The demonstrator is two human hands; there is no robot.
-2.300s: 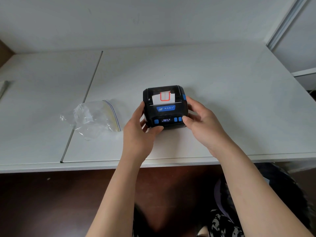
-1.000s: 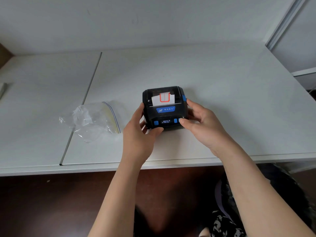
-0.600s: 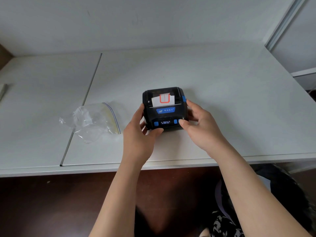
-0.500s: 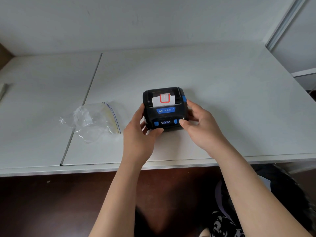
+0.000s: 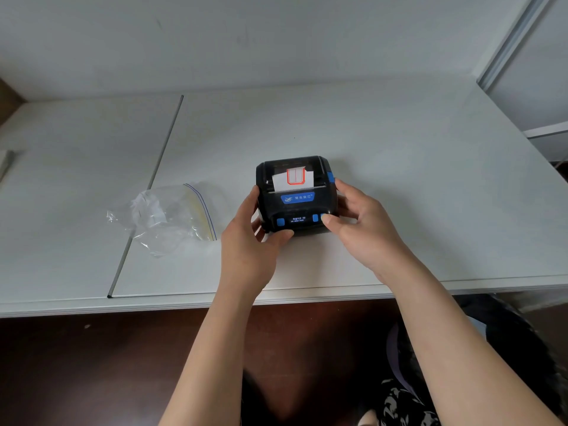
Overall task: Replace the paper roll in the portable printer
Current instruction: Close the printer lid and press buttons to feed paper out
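Note:
A small black portable printer [image 5: 296, 207] with blue buttons and a blue label stands on the white table [image 5: 399, 167], its lid closed. A white label strip with a red outline [image 5: 293, 179] sticks out of its top slot. My left hand [image 5: 249, 241] grips the printer's left side, thumb on the front lower edge. My right hand [image 5: 362, 229] holds the right side, its thumb resting on a blue button at the front right. The paper roll inside is hidden.
A crumpled clear zip bag [image 5: 172, 216] lies on the table left of the printer. A thin seam [image 5: 147, 189] runs between two table panels. The table's front edge [image 5: 184, 299] is close to my wrists. A wall rises behind.
My right thumb has shifted from the printer's lower right corner up onto the front blue button. The printer and my left hand have stayed nearly still.

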